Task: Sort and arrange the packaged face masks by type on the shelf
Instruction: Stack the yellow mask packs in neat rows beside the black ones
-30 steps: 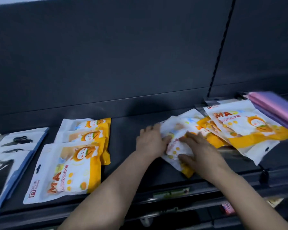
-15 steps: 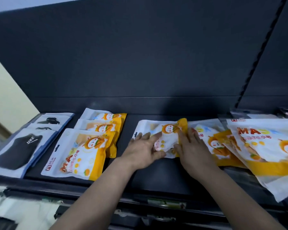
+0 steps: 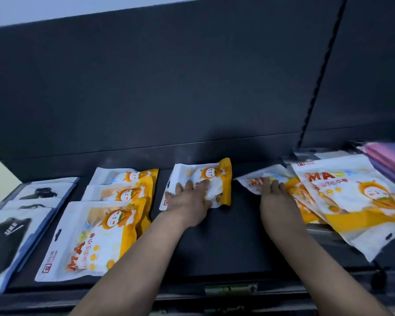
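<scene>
On the dark shelf (image 3: 226, 238) a single yellow-and-white mask pack (image 3: 203, 176) lies flat in the middle. My left hand (image 3: 187, 199) presses on it with straight, spread fingers. Left of it sits a row of three overlapping packs of the same yellow kind (image 3: 100, 238). My right hand (image 3: 276, 197) rests with its fingers on top of a yellow pack (image 3: 253, 181) at the left edge of a loose pile (image 3: 351, 201) on the right. Whether the thumb reaches under that pack is hidden.
Overlapping packs with black masks (image 3: 9, 238) lie at the far left. Pink and purple packs (image 3: 390, 160) sit at the far right, blurred. A dark back panel (image 3: 192, 99) rises behind the shelf. The front rail carries a label (image 3: 230, 288).
Both hands were on the single pack. My left hand has stayed on it, and it now lies apart from the pile. My right hand has left it and moved right onto the pile.
</scene>
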`<action>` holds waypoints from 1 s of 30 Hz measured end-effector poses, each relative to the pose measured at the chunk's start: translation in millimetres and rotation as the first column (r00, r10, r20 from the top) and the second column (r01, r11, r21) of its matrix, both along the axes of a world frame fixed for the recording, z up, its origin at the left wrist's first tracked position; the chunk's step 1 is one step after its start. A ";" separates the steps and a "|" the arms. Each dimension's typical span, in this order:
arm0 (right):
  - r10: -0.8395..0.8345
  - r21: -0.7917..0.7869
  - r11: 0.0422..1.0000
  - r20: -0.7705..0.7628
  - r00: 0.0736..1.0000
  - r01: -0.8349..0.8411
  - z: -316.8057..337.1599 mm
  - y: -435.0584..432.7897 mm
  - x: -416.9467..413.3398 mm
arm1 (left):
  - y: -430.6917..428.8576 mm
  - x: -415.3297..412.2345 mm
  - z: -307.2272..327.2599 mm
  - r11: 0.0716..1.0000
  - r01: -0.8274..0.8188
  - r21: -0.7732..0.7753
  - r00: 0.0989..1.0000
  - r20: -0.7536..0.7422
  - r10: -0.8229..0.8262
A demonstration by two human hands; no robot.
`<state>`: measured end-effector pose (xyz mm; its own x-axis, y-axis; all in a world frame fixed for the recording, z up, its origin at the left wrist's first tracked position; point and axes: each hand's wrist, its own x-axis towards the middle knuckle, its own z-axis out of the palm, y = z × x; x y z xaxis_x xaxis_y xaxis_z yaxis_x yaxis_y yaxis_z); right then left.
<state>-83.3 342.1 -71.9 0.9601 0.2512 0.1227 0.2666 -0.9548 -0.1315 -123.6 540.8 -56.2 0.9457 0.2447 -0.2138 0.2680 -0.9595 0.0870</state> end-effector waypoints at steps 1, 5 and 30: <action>-0.001 0.090 0.996 0.042 0.999 -0.003 1.1 -1.4 0.5 | -0.2 -0.1 -0.5 1.000 0.003 -0.002 1.000 0.006 -0.003; -0.020 0.459 0.877 0.333 0.943 -0.144 20.1 0.6 -16.4 | 3.7 2.8 -3.2 0.979 -0.018 -0.203 0.995 0.097 0.038; 0.304 0.388 0.891 -0.125 0.945 -0.235 -7.7 24.2 -74.2 | 11.1 -48.5 11.3 0.950 -0.035 -0.309 0.954 0.272 0.123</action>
